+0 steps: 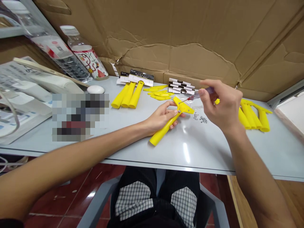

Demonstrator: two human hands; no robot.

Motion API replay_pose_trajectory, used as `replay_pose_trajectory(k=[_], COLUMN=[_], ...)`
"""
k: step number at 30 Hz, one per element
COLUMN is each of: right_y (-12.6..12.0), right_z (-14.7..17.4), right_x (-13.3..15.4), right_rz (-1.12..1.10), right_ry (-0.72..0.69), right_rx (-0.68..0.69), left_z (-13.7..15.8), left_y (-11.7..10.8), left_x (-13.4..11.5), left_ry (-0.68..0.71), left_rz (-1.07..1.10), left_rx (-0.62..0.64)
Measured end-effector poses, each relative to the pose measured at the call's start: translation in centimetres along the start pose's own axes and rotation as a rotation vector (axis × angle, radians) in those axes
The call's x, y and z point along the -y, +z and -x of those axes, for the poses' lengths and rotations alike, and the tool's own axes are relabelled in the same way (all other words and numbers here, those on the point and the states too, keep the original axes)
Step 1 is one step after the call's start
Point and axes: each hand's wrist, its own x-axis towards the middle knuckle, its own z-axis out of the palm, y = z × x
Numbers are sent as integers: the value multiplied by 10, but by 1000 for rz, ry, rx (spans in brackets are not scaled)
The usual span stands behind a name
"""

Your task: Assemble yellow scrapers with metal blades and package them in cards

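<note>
My left hand (163,117) is closed around the neck of a yellow T-shaped scraper (159,135), whose hollow handle slants down toward the table's front edge. In my right hand (222,103) is a screwdriver (196,95) with a red and purple-looking translucent handle. Its thin tip meets a screw hole near the upper end of the scraper's head. Another screw shows at the head's other end. Just right of the scraper, small metal screws (203,119) and a pile of small nuts or similar hardware (195,116) lie loose on the table.
Yellow handles with printed cards (129,95), flat yellow head pieces (161,94) and stacked cards (181,86) lie behind. Several yellow scrapers (254,117) lie at right. At left are bottles (87,58), a white rounded object (95,89) and packages (28,85). Cardboard (166,38) walls the back.
</note>
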Motion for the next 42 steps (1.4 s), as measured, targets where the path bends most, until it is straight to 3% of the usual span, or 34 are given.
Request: replay_pose_trajectory(k=[13, 21, 27, 33, 37, 42], right_y=[-6, -1, -6, 0, 1, -6], right_z=[2, 2, 1, -1, -1, -1], right_x=[3, -4, 2, 2, -4, -2], right_rz=[-190, -53, -109, -84, 17, -10], right_ry=[21, 87, 44, -15, 38, 63], right_rx=[229, 131, 197, 101, 37, 102], left_z=[0, -1, -1, -1, 0, -1], left_y=[-1, -1, 0, 0, 0, 0], left_x=[1, 1, 1, 0, 0, 1], left_ry=[5, 16, 16, 3, 4, 8], left_rz=[-4, -22, -10, 4, -16, -22], left_rx=[-10, -24, -7, -18, -5, -8])
